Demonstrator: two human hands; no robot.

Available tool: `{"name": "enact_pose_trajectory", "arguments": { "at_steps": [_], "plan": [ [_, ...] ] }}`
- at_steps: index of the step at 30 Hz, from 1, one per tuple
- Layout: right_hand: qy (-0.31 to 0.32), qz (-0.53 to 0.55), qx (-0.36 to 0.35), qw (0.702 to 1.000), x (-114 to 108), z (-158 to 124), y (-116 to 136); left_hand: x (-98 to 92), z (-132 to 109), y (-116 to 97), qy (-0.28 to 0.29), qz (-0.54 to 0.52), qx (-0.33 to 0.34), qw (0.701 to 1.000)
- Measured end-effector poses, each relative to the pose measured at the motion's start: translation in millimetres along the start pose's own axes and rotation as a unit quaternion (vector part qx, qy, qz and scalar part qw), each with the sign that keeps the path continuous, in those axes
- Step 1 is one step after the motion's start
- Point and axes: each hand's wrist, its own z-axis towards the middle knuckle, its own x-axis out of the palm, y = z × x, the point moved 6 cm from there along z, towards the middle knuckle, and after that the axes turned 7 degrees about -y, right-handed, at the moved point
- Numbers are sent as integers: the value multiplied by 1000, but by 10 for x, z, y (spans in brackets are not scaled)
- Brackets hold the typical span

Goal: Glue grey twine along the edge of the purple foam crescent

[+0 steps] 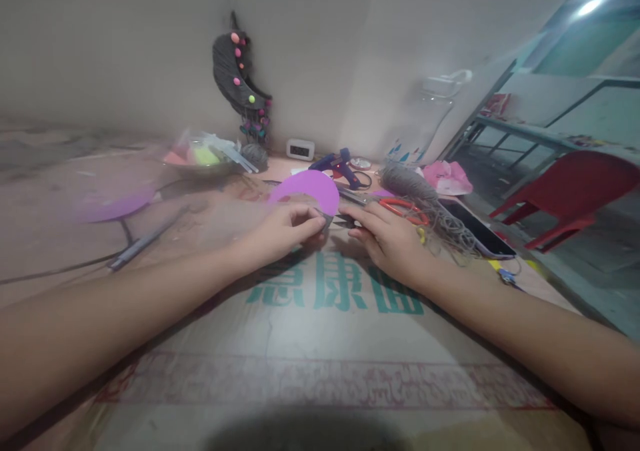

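Observation:
My left hand [303, 225] is closed, thumb against fingers, on a small grey piece [327, 220] whose material I cannot make out. Facing it, my right hand [387, 237] curls round what look like small dark scissors [345, 221]; their points aim left at the grey piece, and the handles are hidden by the fingers. Just behind my left hand is a purple disc [313, 187], its lower part covered. Both hands are above a cardboard surface [310, 337] printed with green characters.
Behind my right hand lie orange-handled pliers [405, 211], grey yarn [415, 184] and a phone [477, 227]. A blue glue gun [340, 165], a small clock [301, 149] and a clear bottle [420, 121] stand near the wall. A bowl [200, 164] is at left; a yarn-wrapped crescent [227, 71] hangs above.

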Motion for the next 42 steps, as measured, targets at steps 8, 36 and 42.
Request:
{"name": "enact_pose_trajectory", "arguments": {
  "at_steps": [8, 36, 42],
  "plan": [
    [6, -8, -7, 1000, -1, 0, 23, -2, -5, 2, -2, -6, 3, 1000],
    [6, 7, -13, 1000, 32, -22, -10, 7, -10, -26, 10, -25, 1, 1000],
    [3, 26, -3, 1000, 7, -9, 1, -3, 2, 10, 9, -32, -6, 999]
  ]
}}
